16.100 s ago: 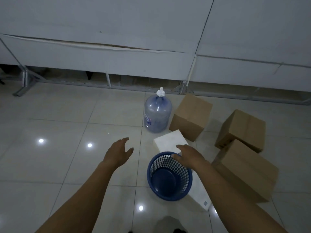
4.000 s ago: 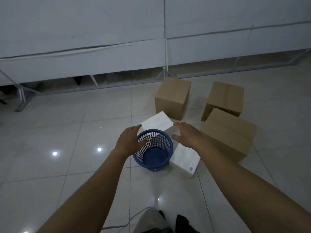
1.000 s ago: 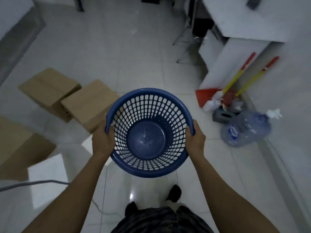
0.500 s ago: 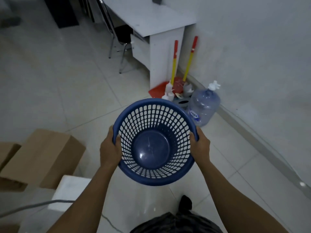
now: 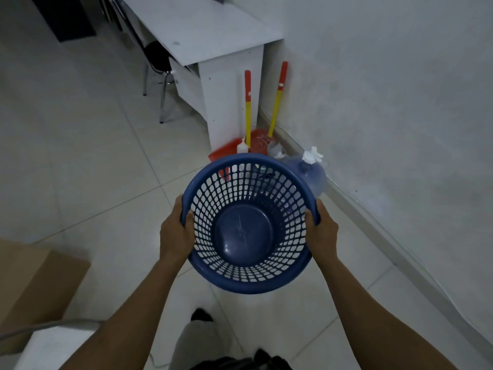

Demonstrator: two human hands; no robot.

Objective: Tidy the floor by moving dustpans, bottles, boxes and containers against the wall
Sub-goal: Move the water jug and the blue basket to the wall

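Both hands carry a round blue plastic mesh basket (image 5: 244, 232) off the floor, mouth up, axis vertical. Left hand (image 5: 174, 237) and right hand (image 5: 324, 235) grip opposite sides of the rim, fingers (image 5: 189, 218) clamped over it. White wall (image 5: 386, 102) is ahead-right of the fingers; clear blue water bottle (image 5: 316, 176) and red dustpans (image 5: 257, 141) just beyond them. Right hand is nearer the wall. Set-down is likely next.

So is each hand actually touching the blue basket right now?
Touching. The head view shows the left hand and the right hand gripping the rim of the blue basket on opposite sides, with the thumbs hooked inside it.
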